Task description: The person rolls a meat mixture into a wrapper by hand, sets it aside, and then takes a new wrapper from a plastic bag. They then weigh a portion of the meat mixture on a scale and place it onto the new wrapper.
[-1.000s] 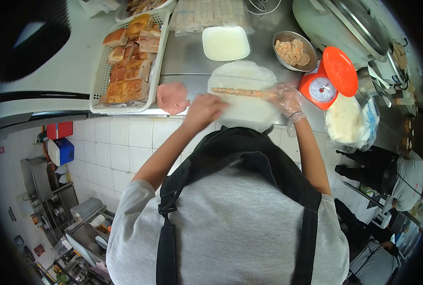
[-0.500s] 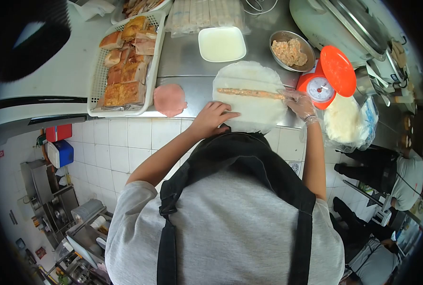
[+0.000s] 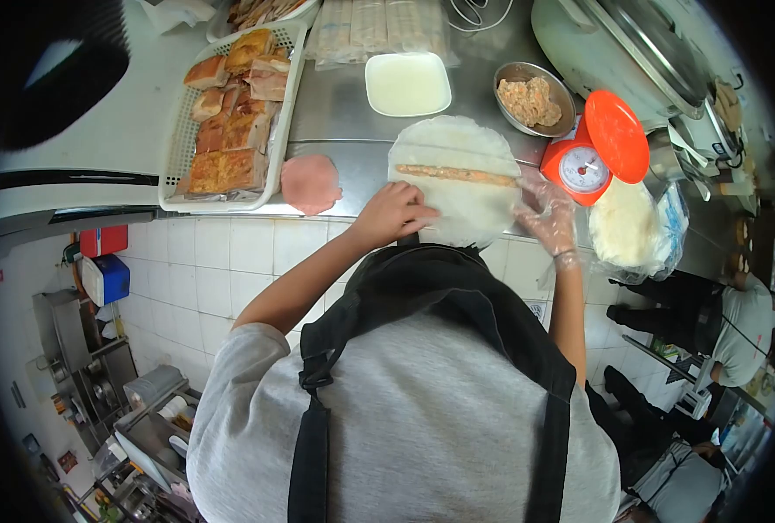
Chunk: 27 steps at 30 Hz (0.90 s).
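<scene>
A round, pale, translucent wrapper sheet (image 3: pixel 466 213) lies on the steel counter in front of me, with a thin strip of orange-flecked minced filling (image 3: pixel 457 174) across it. At its near left edge is my left hand (image 3: pixel 392 215), bare, its fingers bent together on the sheet's edge and slightly blurred. My right hand (image 3: pixel 548 216), in a clear plastic glove, is at the sheet's right edge by the end of the strip, fingers apart and holding nothing. Behind the sheet stand a square white dish (image 3: pixel 407 84) of pale liquid and a metal bowl (image 3: pixel 561 125) of minced filling.
An orange kitchen scale (image 3: pixel 582 170) and a plastic bag of pale sheets (image 3: pixel 622 225) sit right of my gloved hand. On the left are a pink round slice (image 3: pixel 311 185) and a white basket (image 3: pixel 172 157) of browned slabs. Wrapped rolls (image 3: pixel 379 30) lie behind. Other people stand at right.
My right hand has drawn back from the strip's end toward me, and its fingers have spread. My left hand's fingers have curled in at the sheet's near edge.
</scene>
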### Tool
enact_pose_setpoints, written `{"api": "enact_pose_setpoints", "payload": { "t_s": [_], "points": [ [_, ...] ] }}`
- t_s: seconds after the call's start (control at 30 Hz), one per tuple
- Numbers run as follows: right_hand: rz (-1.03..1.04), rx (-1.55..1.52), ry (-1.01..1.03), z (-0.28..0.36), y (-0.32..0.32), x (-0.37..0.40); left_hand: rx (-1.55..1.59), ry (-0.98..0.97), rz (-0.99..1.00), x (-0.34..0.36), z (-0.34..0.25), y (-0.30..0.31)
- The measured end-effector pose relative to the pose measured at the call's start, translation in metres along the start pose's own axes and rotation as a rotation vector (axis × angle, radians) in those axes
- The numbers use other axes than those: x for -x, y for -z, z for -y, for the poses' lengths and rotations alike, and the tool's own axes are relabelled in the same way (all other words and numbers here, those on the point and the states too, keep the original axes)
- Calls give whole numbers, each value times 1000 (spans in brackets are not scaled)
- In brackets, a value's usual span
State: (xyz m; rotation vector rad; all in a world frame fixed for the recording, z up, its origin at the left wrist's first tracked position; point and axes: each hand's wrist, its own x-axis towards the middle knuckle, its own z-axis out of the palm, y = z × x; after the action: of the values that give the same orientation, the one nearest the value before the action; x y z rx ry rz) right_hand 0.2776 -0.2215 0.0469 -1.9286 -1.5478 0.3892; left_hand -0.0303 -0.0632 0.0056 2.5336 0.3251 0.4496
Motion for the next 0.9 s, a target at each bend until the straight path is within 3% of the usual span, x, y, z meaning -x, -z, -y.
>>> {"api": "enact_pose_setpoints", "payload": {
  "t_s": [0.13, 0.23, 0.33, 0.37, 0.4, 0.5, 0.83, 0.9],
  "points": [
    [78, 144, 116, 39, -8, 20, 174, 48, -224, -29, 7, 9],
    [-6, 190, 39, 28, -14, 13, 322, 372, -91, -62, 31, 20],
    [-90, 20, -121, 14, -17, -14, 731, 665, 92, -95, 63, 25],
    [-120, -35, -171, 9, -16, -23, 731, 677, 100, -101, 68, 26],
    [-265, 56, -97, -2, -27, -26, 730, 687, 108, -106, 72, 29],
    [-247, -9, -321, -21, -44, -43, 646, 568, 159, -111, 82, 33],
    [-227, 369, -255, -52, -70, -63, 405, 504, 36, -103, 93, 16],
    [-283, 224, -273, -45, -63, -65, 412, 457, 17, -104, 87, 22]
  ]
}}
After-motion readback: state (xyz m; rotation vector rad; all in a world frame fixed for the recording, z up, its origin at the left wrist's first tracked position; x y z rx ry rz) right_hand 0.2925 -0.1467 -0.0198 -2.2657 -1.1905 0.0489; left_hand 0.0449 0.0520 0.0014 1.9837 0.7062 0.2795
